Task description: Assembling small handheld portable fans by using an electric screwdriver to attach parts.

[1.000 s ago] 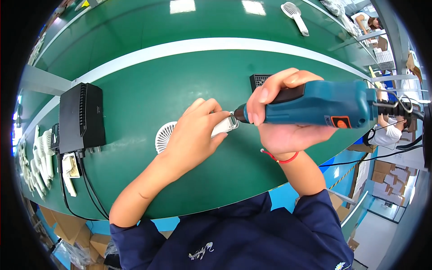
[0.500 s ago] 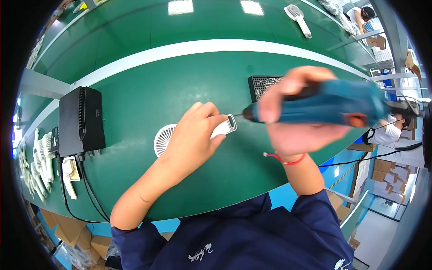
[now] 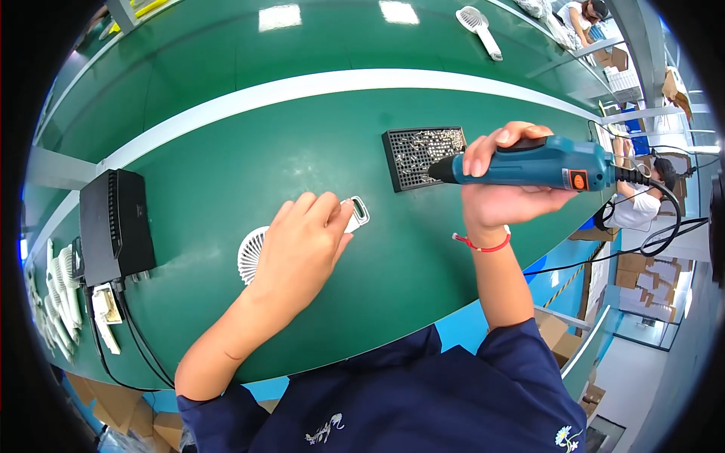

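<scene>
My left hand (image 3: 302,245) is closed round the handle of a white handheld fan (image 3: 251,254), which lies on the green table. The round grille shows to the left of the hand; the open handle end sticks out on the right. A teal and black electric screwdriver (image 3: 536,164) is gripped in my right hand (image 3: 502,181), held level with its nose pointing left. That nose is over the near right part of a black screw tray (image 3: 404,160) full of small silver screws. The screwdriver's tip is hard to make out against the tray.
On the left stands a black power box (image 3: 115,223) with cables. Several white fans (image 3: 60,291) lie beyond it at the table's left edge. Another white fan (image 3: 479,32) rests across the white divider strip (image 3: 325,81). A black cable (image 3: 661,219) trails from the screwdriver. Two people sit at the right.
My right hand has drawn the screwdriver away from the fan's handle end to the tray. The left hand keeps its hold on the fan. The whole view has shifted slightly.
</scene>
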{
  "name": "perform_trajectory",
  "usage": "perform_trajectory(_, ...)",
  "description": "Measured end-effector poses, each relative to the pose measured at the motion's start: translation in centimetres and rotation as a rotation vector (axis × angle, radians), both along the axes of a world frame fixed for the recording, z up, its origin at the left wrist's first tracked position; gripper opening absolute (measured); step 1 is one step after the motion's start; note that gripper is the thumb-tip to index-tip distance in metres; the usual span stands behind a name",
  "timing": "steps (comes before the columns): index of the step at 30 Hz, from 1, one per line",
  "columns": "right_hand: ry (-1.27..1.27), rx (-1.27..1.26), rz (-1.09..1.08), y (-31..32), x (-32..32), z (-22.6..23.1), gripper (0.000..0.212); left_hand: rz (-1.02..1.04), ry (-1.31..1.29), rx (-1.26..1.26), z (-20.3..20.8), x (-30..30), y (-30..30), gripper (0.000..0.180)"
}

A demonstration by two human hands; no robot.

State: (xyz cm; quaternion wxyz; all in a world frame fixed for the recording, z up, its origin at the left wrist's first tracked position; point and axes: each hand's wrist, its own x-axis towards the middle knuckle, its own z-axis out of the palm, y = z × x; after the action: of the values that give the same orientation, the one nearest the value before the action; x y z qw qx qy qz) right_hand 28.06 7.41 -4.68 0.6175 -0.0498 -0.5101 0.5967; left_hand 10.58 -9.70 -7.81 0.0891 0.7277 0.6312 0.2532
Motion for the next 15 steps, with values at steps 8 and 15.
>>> perform_trajectory(8, 0.000, -0.013, -0.009, -0.1, -1.0, -0.1, 0.072, 0.037, -0.067, -0.020, 0.3, 0.1, -0.1, 0.036)
perform_trajectory(15, 0.122, 0.013, 0.204, -2.9, 0.5, 5.1, 0.063, 0.051, -0.611, 0.149, 2.0, 0.2, 0.0, 0.033)
